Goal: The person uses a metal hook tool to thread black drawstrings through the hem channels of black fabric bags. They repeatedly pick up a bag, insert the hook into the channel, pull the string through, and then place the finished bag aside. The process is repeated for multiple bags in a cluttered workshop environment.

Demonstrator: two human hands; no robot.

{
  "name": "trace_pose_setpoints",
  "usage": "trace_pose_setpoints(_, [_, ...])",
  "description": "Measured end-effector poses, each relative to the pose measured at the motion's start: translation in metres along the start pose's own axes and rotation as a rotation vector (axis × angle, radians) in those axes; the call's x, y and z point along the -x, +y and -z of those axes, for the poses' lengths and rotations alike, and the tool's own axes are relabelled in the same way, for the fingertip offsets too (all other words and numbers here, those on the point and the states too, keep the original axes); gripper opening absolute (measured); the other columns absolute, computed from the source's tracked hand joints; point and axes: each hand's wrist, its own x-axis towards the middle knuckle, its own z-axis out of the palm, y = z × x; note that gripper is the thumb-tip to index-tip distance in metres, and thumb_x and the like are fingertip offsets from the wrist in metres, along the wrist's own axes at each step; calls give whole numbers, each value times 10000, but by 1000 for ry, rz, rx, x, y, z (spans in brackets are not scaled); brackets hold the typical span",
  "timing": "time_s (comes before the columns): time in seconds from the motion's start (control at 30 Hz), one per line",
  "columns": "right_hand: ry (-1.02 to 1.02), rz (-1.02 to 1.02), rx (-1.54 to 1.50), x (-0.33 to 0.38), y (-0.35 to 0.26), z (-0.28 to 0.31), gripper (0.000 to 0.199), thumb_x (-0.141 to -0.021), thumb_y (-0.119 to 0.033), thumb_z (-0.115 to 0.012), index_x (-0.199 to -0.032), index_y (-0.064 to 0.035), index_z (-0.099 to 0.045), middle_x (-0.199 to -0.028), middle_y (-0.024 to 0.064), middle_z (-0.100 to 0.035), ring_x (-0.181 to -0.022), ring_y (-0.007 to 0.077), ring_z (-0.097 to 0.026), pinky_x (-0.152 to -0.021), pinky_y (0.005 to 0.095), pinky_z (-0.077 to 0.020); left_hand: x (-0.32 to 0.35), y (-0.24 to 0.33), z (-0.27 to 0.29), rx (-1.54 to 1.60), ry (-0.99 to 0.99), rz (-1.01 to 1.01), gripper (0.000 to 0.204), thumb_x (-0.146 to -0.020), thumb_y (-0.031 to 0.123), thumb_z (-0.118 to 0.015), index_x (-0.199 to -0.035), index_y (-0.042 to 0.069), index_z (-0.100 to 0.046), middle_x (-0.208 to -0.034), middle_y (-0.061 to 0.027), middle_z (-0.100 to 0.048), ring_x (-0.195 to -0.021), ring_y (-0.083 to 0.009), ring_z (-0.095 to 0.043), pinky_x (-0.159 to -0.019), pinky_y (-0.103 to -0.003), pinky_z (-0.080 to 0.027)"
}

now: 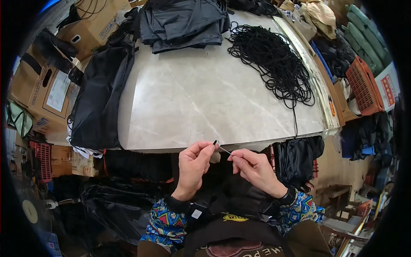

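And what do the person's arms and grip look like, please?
The left grip and right grip are ungloved. The sleeves have a blue, red and yellow pattern, with black wrist bands; by the left one, a white-marked black box.

"How's the worktop (180,98) laid out?"
"Fabric stack (184,25) at the far side, cord heap (274,60) to its right, bundle (100,94) along the left, carton (51,92) beyond that."
"And the hands (195,167)?"
"Just before the near edge."
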Motion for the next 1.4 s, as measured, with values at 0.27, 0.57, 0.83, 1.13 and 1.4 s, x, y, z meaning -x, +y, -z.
trace_pose_setpoints(0.27, [-41,-34,2,-1,2,0,187,-977,-172,-501,-1027,-24,-604,-682,-15,-549,-515,8,-404,-449,162,-303,3,1,-7,-146,41,-104,108,-889,71,-592,-912,-19,-646,-614,64,-507,-438,17,-317,-387,-177,-215])
trace_pose_setpoints(0.57, [-150,-201,-153,-2,-4,7,200,-984,-189,-487,-1026,-28,-600,-687,-16,-540,-500,13,-380,-443,165,-290,4,-1,1,-540,87,-263,142,-872,81,-621,-950,-26,-673,-653,34,-600,-600,8,-474,-535,-162,-381])
trace_pose_setpoints(0.83, [-187,-302,-395,-2,-6,11,193,-986,-196,-481,-1021,-35,-581,-687,-16,-520,-491,19,-375,-422,171,-258,7,0,0,-511,67,-262,144,-880,84,-617,-954,-24,-674,-618,63,-552,-574,13,-423,-514,-156,-342])
trace_pose_setpoints(1.13, [-206,-277,-276,0,-3,10,192,-983,-186,-488,-1018,-29,-593,-683,-15,-535,-490,6,-364,-432,167,-269,8,3,1,-559,8,-243,162,-893,99,-609,-970,-35,-660,-676,26,-610,-574,3,-473,-517,-164,-376])
trace_pose_setpoints(1.4, [-214,-178,-35,0,-6,12,188,-973,-170,-495,-1001,-24,-610,-655,-21,-546,-526,30,-429,-474,190,-332,8,7,8,-202,-149,78,229,-947,155,-547,-1073,-22,-621,-681,-3,-603,-534,-25,-472,-466,-168,-311])
